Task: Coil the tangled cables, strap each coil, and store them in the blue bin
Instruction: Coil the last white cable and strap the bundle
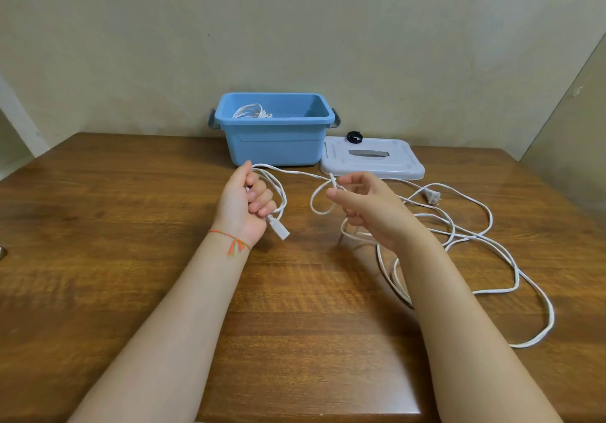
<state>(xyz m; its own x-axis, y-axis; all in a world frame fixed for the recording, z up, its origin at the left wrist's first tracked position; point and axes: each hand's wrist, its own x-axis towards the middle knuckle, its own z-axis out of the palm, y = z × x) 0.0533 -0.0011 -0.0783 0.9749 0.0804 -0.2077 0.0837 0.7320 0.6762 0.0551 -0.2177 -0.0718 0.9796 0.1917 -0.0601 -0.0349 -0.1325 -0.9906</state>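
A long white power cable (511, 260) sprawls in loose loops over the right half of the wooden table (114, 213). My left hand (244, 204) grips a small coil of it, and the connector end (278, 230) hangs below my fist. My right hand (364, 208) pinches the cable where it forms a loop (319, 199). The two-prong plug (432, 197) lies on the table behind my right hand. The blue bin (275, 142) stands at the back against the wall, with a coiled white cable (251, 111) inside.
The bin's grey lid (393, 165) lies flat to the right of the bin. A black strap (354, 137) sits on the lid's far edge. The table's front edge runs just below my forearms.
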